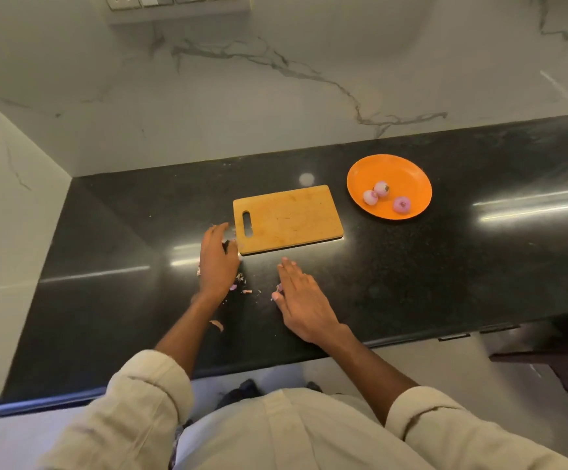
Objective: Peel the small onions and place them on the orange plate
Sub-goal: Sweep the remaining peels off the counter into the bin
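Three peeled onions on orange plate, 2 o'clock of wooden cutting board. Left hand at board's 8 o'clock corner, over a dark object; grip unclear. Right hand flat, fingers straight, on black granite counter among peel scraps. Marble wall behind.

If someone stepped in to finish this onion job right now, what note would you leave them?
Left hand: on the black counter by the cutting board's handle end, over something dark that I cannot identify; grip unclear.
Right hand: flat on the counter, fingers straight, holding nothing.
Things: three peeled onions lie on the orange plate, right of the board. The board is bare. Peel scraps lie between the hands.
Done: three onions peeled and plated.
Left: no unpeeled onions are in view, so probably only clearing the scraps.
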### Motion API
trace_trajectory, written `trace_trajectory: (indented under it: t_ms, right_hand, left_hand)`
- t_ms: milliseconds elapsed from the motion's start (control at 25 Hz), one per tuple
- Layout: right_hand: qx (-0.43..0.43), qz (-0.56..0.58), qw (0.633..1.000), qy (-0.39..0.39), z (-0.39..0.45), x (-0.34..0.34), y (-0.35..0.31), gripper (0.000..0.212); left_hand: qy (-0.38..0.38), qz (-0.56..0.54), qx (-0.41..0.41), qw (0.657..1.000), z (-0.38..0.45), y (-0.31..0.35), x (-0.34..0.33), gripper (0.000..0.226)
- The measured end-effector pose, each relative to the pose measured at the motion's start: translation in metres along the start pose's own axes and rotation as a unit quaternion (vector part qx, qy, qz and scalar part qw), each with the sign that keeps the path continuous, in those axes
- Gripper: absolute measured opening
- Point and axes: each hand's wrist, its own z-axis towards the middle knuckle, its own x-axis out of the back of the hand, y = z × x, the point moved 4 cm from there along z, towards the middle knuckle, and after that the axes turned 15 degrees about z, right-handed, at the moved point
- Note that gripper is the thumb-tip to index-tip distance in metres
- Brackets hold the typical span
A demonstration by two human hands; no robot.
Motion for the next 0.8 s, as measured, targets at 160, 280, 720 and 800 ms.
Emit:
trace_trajectory:
  t_ms: [160, 280, 720, 800]
  right_hand:
    - [-0.121, -0.027, 0.983, 0.134, -0.02, -0.003, 0.02, 0.073]
    - [-0.072, -0.041, 0.991, 0.108, -0.027, -0.042, -0.004, 0.073]
    - [-0.092, 0.028, 0.985, 0.141, 0.012, -0.076, -0.061, 0.068]
    - [0.016, 0.058, 0.996, 0.063, 0.016, -0.094, -0.084, 0.066]
  left_hand:
    - [0.023, 0.019, -0.05, 0.998, -0.075, -0.018, 0.014, 0.047]
    - [0.039, 0.042, 0.003, 0.998, -0.114, -0.043, 0.022, 0.054]
    - [-0.008, 0.003, 0.041, 0.999, -0.098, -0.108, 0.064, 0.053]
    - [-0.024, -0.012, 0.022, 0.999, -0.081, -0.106, 0.062, 0.053]
